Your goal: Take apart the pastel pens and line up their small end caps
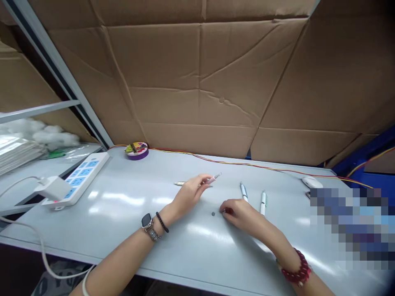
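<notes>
My left hand holds a pink pen barrel a little above the grey table, its tip pointing up and right. A thin refill lies on the table just behind that hand. My right hand rests on the table with its fingertips pinched on a small part I cannot make out. A tiny dark piece lies just left of those fingers. Two white pens lie side by side right of my hands.
A white power strip with a plugged-in adapter lies at the left. A purple round tin stands at the back. A red and yellow wire runs along the cardboard wall. A white mouse sits at the right.
</notes>
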Motion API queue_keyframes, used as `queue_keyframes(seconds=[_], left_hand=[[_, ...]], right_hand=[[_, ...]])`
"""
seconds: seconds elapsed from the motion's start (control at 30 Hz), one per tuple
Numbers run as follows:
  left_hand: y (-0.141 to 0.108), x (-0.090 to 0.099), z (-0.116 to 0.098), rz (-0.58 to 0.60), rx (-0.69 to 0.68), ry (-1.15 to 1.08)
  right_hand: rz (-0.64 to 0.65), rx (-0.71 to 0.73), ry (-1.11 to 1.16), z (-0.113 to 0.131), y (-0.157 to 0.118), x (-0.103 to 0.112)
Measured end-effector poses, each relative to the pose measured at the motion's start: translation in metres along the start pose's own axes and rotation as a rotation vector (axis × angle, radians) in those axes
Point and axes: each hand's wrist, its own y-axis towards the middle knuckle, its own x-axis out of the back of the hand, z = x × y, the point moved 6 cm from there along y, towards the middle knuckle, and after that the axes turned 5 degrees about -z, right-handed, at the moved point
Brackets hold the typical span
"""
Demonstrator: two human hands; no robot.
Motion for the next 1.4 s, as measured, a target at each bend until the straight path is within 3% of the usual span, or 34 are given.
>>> queue_keyframes(seconds=[0.13, 0.27, 0.4, 0.5, 0.6, 0.77, 0.87, 0.97, 1.03, 1.13, 1.23, 1.3, 1.4], left_hand=[[0.002, -0.01, 0.005, 0.137, -0.075, 0.282], [0.001, -0.014, 0.016, 0.198, -0.073, 0.466], [0.0, -0.015, 0.026, 0.234, -0.045, 0.625], [-0.001, -0.015, 0.031, 0.249, -0.03, 0.675], [-0.002, -0.015, 0.035, 0.253, -0.026, 0.695], [-0.003, -0.014, 0.035, 0.22, -0.072, 0.714], [-0.002, -0.012, 0.033, 0.191, -0.07, 0.712], [0.0, -0.007, 0.024, 0.098, -0.091, 0.682], [-0.001, -0.005, 0.01, -0.009, -0.179, 0.645], [-0.009, -0.01, -0.019, -0.143, -0.399, 0.617], [-0.021, -0.02, -0.048, -0.191, -0.58, 0.616], [-0.023, -0.02, -0.055, -0.221, -0.539, 0.645], [-0.02, -0.013, -0.052, -0.212, -0.423, 0.699]], right_hand=[[0.007, -0.014, -0.035, 0.006, -0.002, 0.0], [0.021, -0.02, -0.004, 0.004, -0.002, 0.0], [-0.148, -0.157, -0.066, -0.024, -0.002, 0.02], [-0.29, -0.335, -0.244, -0.051, -0.007, 0.038], [-0.235, -0.44, -0.377, -0.067, -0.01, 0.04], [-0.174, -0.441, -0.389, -0.064, -0.012, 0.034], [-0.296, -0.482, -0.356, -0.062, -0.012, 0.045], [-0.468, -0.418, -0.227, -0.054, -0.011, 0.056], [-0.519, -0.325, -0.135, -0.046, -0.01, 0.056], [-0.507, -0.092, 0.011, -0.024, -0.007, 0.044], [-0.486, 0.17, 0.153, 0.003, -0.008, 0.028], [-0.526, 0.19, 0.215, 0.008, -0.009, 0.025], [-0.523, 0.041, 0.234, 0.0, -0.007, 0.023]])
